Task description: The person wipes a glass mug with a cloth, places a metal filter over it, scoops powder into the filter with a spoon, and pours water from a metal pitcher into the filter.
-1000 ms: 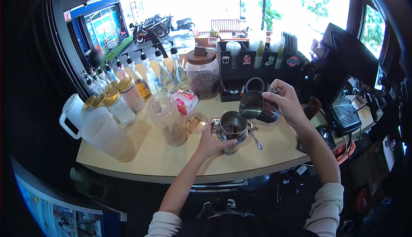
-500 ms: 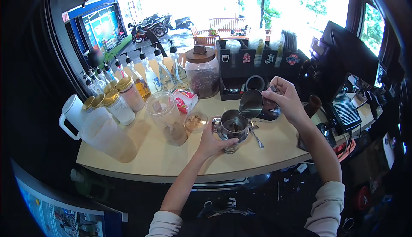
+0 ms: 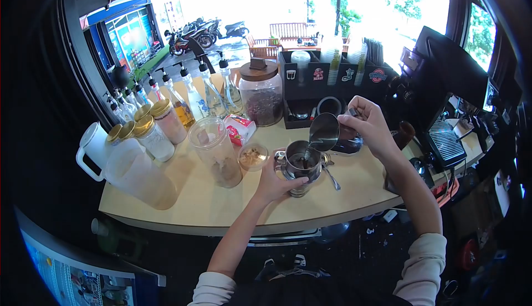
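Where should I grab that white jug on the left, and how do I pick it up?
I'd take the white jug by its looped handle, coming from the left. The loop sticks out on that side, while the frosted pitcher crowds the other. It stands upright, so your fingers could probably slip through the loop.

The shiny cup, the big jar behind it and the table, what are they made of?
The cup looks like polished metal, maybe steel: it is silvery and gleams. The jar seems clear and smooth, glass or plastic, since its dark contents show through; its brown lid looks like wood. The table is pale and smooth, perhaps wood or laminate.
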`<state>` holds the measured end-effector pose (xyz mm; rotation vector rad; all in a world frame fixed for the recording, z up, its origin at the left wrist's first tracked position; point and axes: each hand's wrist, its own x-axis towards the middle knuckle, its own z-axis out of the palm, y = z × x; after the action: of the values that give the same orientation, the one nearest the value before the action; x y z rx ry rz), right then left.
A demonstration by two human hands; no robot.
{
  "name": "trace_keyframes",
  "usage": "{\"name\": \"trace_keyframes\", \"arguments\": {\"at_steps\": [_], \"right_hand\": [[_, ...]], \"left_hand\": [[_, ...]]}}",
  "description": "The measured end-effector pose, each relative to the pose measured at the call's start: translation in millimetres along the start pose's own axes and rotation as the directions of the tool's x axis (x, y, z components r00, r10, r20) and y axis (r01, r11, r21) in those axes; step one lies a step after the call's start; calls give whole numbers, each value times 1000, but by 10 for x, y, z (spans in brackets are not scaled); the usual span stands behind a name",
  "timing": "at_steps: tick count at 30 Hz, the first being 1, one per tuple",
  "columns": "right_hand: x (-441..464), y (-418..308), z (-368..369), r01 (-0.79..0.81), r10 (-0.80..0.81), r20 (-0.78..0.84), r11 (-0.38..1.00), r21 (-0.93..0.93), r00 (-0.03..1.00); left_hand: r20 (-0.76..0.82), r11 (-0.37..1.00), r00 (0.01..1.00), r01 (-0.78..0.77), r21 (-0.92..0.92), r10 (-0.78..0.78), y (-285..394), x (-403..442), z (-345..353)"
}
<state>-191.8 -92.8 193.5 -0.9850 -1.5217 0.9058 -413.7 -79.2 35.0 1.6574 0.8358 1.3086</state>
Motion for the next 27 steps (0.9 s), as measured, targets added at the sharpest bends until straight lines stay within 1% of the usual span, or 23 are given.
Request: {"name": "trace_keyframes", "arguments": {"at_steps": [6, 8, 12, 15, 19, 21, 27], "right_hand": [[25, 48, -63, 11, -10, 12, 999, -46, 1000], [29, 50, -61, 26, -28, -25, 997, -73, 999], [27, 37, -49, 30, -32, -42, 998, -51, 999], [47, 50, -60, 53, -58, -50, 995, -86, 997], [59, 40, -53, 53, -59, -57, 995, -88, 997], [71, 51, -55, 53, -59, -62, 994, -95, 996], [62, 55, -90, 55, -64, -80, 993, -103, 995]], "left_hand": [[13, 1000, 1000, 0, 18, 0, -19, 0, -9], [17, 1000, 1000, -5, 11, 5, -32, 5, -8], [26, 1000, 1000, 3, 6, -4, -3, 6, -9], [36, 1000, 999, -9, -29, 10, -14, 15, -5], [30, 999, 999, -24, -26, 25, -1, 11, -4], [36, 1000, 999, -11, 14, 11, 9, 8, -15], [15, 1000, 999, -29, -3, 29, 28, 2, -1]]}}
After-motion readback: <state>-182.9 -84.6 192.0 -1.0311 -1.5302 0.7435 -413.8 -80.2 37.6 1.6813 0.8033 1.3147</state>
